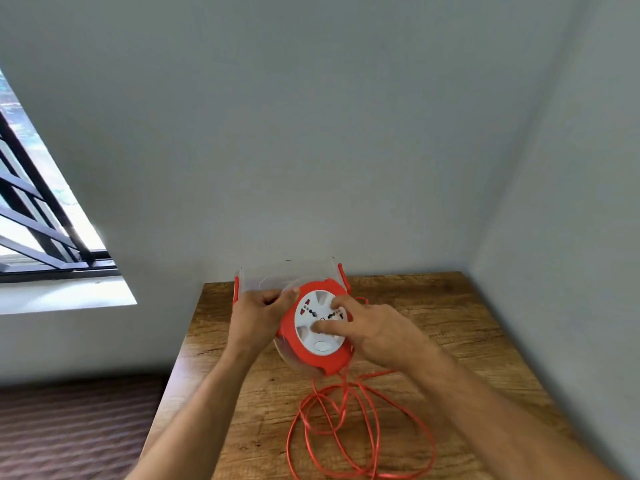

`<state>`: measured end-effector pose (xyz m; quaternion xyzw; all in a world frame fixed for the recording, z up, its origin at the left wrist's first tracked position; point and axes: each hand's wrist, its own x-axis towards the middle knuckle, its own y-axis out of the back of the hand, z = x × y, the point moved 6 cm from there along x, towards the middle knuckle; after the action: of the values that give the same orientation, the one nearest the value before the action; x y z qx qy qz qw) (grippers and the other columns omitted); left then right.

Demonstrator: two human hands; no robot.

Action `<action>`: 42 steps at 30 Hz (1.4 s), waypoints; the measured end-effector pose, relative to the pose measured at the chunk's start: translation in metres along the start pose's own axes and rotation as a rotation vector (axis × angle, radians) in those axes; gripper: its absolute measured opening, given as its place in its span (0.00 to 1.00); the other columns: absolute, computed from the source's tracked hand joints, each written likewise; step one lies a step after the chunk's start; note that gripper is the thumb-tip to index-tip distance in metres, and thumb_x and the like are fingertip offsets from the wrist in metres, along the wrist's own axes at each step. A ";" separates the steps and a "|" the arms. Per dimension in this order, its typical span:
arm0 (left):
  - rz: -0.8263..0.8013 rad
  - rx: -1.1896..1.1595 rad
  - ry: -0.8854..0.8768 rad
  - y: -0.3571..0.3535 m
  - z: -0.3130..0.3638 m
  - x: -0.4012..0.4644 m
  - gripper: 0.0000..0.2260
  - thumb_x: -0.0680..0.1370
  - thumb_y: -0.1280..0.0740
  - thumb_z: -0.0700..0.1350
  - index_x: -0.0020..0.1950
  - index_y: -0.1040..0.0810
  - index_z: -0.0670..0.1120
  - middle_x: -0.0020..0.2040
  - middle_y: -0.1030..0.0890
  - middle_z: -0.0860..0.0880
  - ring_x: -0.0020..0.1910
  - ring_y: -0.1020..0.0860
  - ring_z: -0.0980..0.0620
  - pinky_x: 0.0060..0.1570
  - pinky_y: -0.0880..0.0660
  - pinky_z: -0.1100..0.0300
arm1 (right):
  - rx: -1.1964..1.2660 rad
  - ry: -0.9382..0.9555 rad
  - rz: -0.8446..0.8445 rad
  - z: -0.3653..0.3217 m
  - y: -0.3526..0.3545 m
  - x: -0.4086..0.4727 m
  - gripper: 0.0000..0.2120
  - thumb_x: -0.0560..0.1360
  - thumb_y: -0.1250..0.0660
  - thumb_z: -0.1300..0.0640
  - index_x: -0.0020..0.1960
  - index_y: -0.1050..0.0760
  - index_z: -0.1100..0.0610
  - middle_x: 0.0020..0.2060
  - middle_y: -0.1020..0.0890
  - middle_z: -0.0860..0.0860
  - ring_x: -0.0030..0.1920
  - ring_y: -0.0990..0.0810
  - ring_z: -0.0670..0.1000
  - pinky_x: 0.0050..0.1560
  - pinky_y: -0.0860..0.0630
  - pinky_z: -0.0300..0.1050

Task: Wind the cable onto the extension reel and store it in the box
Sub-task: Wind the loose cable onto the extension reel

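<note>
The extension reel (311, 355), orange-red with a white socket face, is tilted toward me above the wooden table (450, 341). My left hand (258, 315) grips its left edge. My right hand (372, 327) lies on the white face, with fingers pressed into its recesses. The orange cable (349, 431) hangs from the reel's bottom and lies in loose loops on the table in front of me. Behind the reel stands the clear plastic box (287, 275) with red side latches, partly hidden by the reel and my left hand.
The table fits into a corner, with grey walls behind and on the right. Its left edge drops to a dark brown floor (69, 427). A barred window (38, 216) is at the far left.
</note>
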<state>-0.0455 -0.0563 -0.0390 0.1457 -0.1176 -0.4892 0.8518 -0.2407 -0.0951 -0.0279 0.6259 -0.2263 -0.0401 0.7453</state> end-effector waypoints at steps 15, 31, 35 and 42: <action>-0.155 0.086 -0.122 -0.012 0.051 0.010 0.08 0.77 0.24 0.52 0.44 0.10 0.48 0.37 0.11 0.48 0.37 0.12 0.47 0.43 0.14 0.45 | -0.118 -0.121 0.149 -0.002 0.009 0.012 0.28 0.69 0.32 0.39 0.66 0.35 0.39 0.41 0.17 0.51 0.26 0.21 0.56 0.25 0.31 0.43; 0.276 -0.162 -0.041 0.011 0.038 0.013 0.13 0.79 0.28 0.54 0.37 0.15 0.50 0.36 0.13 0.43 0.36 0.13 0.42 0.41 0.15 0.42 | 0.665 -0.654 0.390 0.008 -0.025 -0.004 0.27 0.74 0.27 0.50 0.69 0.34 0.49 0.66 0.31 0.45 0.52 0.20 0.45 0.42 0.22 0.30; 0.305 -0.140 -0.039 0.013 0.030 0.012 0.14 0.78 0.27 0.54 0.34 0.17 0.51 0.38 0.13 0.39 0.37 0.14 0.41 0.41 0.16 0.43 | 0.865 -0.786 0.202 0.019 -0.042 -0.001 0.29 0.73 0.25 0.55 0.70 0.35 0.47 0.57 0.22 0.43 0.43 0.18 0.38 0.44 0.21 0.34; 0.551 -0.331 0.200 0.048 -0.001 0.017 0.15 0.77 0.29 0.59 0.39 0.13 0.50 0.35 0.15 0.47 0.42 0.15 0.44 0.52 0.17 0.46 | 0.386 -0.427 0.199 0.034 -0.039 -0.025 0.03 0.74 0.32 0.55 0.44 0.19 0.52 0.41 0.22 0.43 0.41 0.23 0.43 0.44 0.28 0.32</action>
<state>0.0012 -0.0480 -0.0220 0.0153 0.0126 -0.2364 0.9715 -0.2677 -0.1255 -0.0683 0.7082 -0.4414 -0.0539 0.5483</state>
